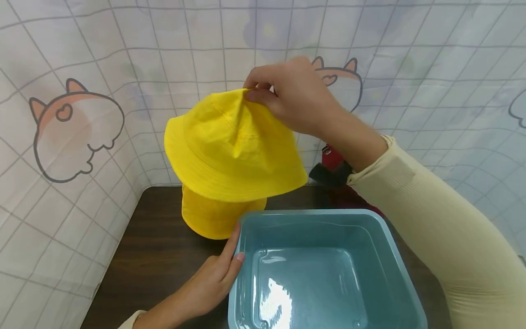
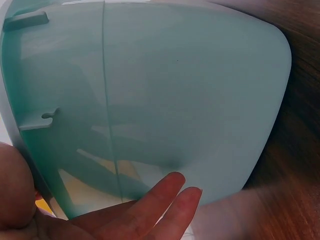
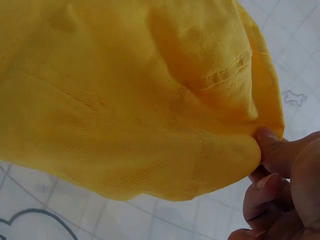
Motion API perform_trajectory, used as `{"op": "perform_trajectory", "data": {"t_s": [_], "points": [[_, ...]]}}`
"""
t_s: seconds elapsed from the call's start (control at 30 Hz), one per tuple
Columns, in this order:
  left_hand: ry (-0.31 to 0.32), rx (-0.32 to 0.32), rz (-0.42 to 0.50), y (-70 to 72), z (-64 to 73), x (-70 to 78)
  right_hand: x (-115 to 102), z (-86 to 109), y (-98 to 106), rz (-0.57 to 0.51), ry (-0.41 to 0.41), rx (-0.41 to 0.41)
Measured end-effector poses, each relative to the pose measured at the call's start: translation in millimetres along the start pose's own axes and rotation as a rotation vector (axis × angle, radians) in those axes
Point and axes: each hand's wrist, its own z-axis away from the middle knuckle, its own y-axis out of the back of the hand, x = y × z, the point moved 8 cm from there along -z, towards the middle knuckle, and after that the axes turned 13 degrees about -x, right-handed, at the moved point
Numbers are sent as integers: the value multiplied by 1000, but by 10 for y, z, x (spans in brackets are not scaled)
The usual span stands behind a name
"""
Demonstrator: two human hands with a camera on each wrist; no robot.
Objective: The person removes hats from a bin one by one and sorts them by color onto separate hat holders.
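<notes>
My right hand (image 1: 296,96) pinches the crown of a yellow bucket hat (image 1: 234,146) between thumb and fingers, holding it up with the brim hanging down. In the right wrist view, the hat's cloth (image 3: 125,110) is creased at the pinch. Below it, a second yellow hat-like piece (image 1: 218,219) rests on the table, its upper part hidden by the raised hat. My left hand (image 1: 209,283) grips the left side of a blue-green plastic basin (image 1: 392,260), thumb at the rim. In the left wrist view, its fingers (image 2: 165,200) lie along the basin's outer wall.
A dark wood table (image 1: 148,256) bears the basin. Behind the basin, a red and black object (image 1: 330,167) is partly hidden by my right forearm. A white curtain (image 1: 205,50) with a grid and cartoon print hangs close around the table.
</notes>
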Motion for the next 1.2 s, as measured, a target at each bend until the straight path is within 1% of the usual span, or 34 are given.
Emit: {"op": "perform_trajectory", "data": {"t_s": [0.07, 0.2, 0.3, 0.43, 0.57, 0.7, 0.87, 1.03, 1.2], "points": [[-6, 12, -1, 6, 8, 2, 19, -102, -84, -9, -7, -5], [-4, 7, 11, 3, 10, -6, 74, -272, -289, -30, -14, -24], [-2, -10, 40, -4, 9, -17, 116, -359, -444, -47, -9, -41], [3, -26, 54, -4, 2, -21, 172, -432, -643, -59, -18, -64], [2, -28, 50, -4, -2, -19, 212, -466, -833, -77, -35, -93], [6, -22, 40, -6, -1, -22, 201, -478, -992, -93, -19, -104], [12, -18, 31, -4, 3, -24, 159, -485, -1149, -97, 10, -114], [4, -22, 36, 2, 4, -21, 155, -472, -1332, -114, 11, -162], [-4, -35, 58, 4, 2, -22, 160, -458, -1467, -144, 8, -187]]}}
